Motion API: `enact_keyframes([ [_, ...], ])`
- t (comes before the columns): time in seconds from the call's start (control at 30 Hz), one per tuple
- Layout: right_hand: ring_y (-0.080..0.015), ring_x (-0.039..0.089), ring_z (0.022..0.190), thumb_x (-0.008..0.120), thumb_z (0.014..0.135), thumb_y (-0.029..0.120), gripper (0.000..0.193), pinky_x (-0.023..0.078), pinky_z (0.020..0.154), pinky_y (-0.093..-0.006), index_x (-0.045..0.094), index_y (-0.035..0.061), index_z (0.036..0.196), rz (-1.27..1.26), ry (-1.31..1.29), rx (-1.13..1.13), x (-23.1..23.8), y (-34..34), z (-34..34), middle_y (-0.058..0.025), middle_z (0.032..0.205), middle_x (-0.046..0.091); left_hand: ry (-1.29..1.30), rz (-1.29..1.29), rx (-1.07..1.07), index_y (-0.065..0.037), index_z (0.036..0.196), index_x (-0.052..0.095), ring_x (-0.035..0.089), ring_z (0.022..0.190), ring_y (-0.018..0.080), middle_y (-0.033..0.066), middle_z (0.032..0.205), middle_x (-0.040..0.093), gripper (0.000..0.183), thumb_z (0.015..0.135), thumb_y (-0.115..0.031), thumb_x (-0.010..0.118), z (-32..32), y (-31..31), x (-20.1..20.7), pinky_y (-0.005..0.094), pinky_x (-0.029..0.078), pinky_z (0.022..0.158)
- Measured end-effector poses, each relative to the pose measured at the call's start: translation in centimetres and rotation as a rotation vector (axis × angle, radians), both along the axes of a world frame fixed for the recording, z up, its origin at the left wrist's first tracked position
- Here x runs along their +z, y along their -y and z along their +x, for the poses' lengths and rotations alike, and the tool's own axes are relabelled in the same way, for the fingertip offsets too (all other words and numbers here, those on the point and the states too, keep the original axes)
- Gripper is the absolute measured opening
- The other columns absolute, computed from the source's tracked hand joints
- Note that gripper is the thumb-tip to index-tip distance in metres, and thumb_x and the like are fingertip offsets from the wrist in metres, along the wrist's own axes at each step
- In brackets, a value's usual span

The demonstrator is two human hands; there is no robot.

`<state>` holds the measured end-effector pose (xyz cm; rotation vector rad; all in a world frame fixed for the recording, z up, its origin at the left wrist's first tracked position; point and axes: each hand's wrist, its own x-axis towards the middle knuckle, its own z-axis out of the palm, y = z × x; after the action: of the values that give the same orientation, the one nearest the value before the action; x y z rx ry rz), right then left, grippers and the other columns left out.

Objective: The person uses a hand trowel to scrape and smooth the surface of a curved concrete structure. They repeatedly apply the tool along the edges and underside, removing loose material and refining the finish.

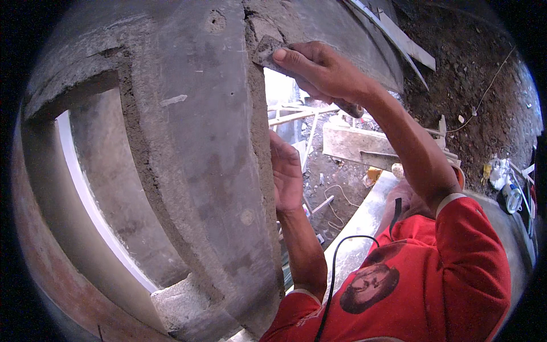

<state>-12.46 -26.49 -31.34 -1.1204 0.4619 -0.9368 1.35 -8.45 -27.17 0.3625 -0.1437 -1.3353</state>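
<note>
**A:** Start at the trowel [272, 52], upper centre of the frame. Its grey, mortar-caked blade lies flat against the edge of the concrete pillar [199, 148], right where the rough mortar seam runs down.

**B:** And the right hand [319, 71] has it, fingers curled tight over the blade, one fingertip pressing on top. The handle end pokes out below the wrist, toward centre right.

**A:** Now the left hand [286, 174], mid-frame, just right of the pillar's edge. Fingers straight and close together, palm laid against the side of the pillar. It holds nothing.

**B:** Both forearms come up from the lower right, out of red sleeves [461, 256]. A black cable [336, 268] loops across the red shirt at the bottom.

**A:** Moving outward: left of the pillar there's a recessed opening with a white strip [94, 211] curving down its inner edge. A broken chunk of concrete [176, 302] sits at the foot of it, lower centre.

**B:** Behind the hands, through the gap, wooden sticks [296, 114] and a flat board [353, 142] lie on the ground. Upper right is bare dirt [473, 74] with white planks [404, 40] across it; far right, scattered litter.
</note>
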Motion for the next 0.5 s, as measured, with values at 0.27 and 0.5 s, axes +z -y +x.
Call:
enact_keyframes([
  [0.27,-0.0059,0.042,0.037,0.046,0.104,0.055,0.056,0.031,0.033,-0.0251,0.06,0.005,0.084,0.156,-0.001,-0.026,1.6,-0.4,0.3,0.0016,0.049,0.047,-0.052,-0.011,-0.029,-0.002,0.144,0.048,0.05,0.135,0.0324,0.0176,0.144,0.054,0.055,0.099,-0.031,0.057,-0.3,0.1,0.0,0.0543,0.043,0.108],
  [0.5,-0.007,0.043,0.036,0.044,0.103,0.057,0.056,0.03,0.033,-0.0256,0.057,0.0059,0.085,0.356,0.087,0.108,1.4,-5.0,-0.1,0.0011,0.05,0.047,-0.092,-0.013,-0.003,-0.002,0.145,0.045,0.046,0.139,0.0315,0.0175,0.15,0.048,0.054,0.101,-0.033,0.052,0.3,-0.2,-0.3,0.0551,0.038,0.111],
])
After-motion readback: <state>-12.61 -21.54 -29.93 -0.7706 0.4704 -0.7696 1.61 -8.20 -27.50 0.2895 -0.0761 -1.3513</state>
